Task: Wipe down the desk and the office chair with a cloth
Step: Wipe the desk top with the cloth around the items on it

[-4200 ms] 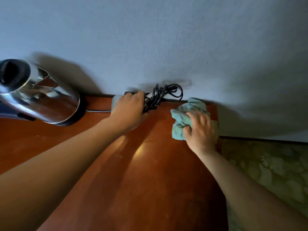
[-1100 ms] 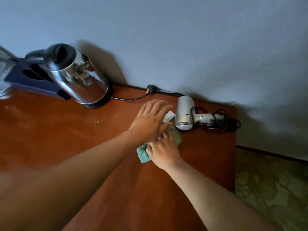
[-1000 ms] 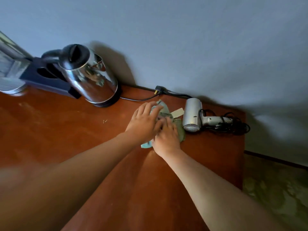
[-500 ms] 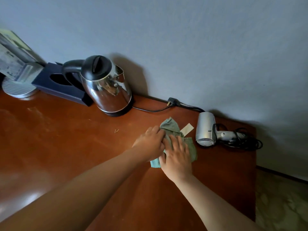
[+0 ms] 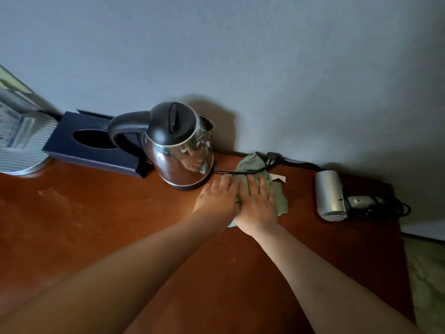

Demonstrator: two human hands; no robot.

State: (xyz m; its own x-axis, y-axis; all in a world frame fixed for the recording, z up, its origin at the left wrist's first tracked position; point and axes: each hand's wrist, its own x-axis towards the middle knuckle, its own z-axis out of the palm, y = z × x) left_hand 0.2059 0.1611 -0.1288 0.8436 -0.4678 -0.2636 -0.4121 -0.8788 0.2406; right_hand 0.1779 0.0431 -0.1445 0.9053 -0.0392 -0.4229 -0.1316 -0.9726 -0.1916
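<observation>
My right hand (image 5: 257, 206) lies flat on the crumpled pale green cloth (image 5: 279, 198), fingers straight and spread, pressing it onto the reddish-brown wooden desk (image 5: 120, 225). My left hand (image 5: 218, 200) rests just beside it, touching it at the thumb side, fingers also straight, with the fingertips on the cloth's left edge. Neither hand is clenched; both push down with relaxed, open palms.

The cloth sits near the back edge of the desk, its far corner reaching up under the thin black power cord (image 5: 240, 172), which runs across it from the shiny steel kettle with a black lid and handle (image 5: 179, 150). The kettle stands just left of my left hand, near the grey wall (image 5: 240, 56). Behind and left of the kettle lies a dark blue tissue box with an oval opening (image 5: 89, 143), and further left a ribbed silver round object (image 5: 21, 150) at the frame edge. To the right of the cloth, apart from it, a silver hair dryer (image 5: 331, 196) lies on its side with its black cord bundled (image 5: 385, 208) beside it.
</observation>
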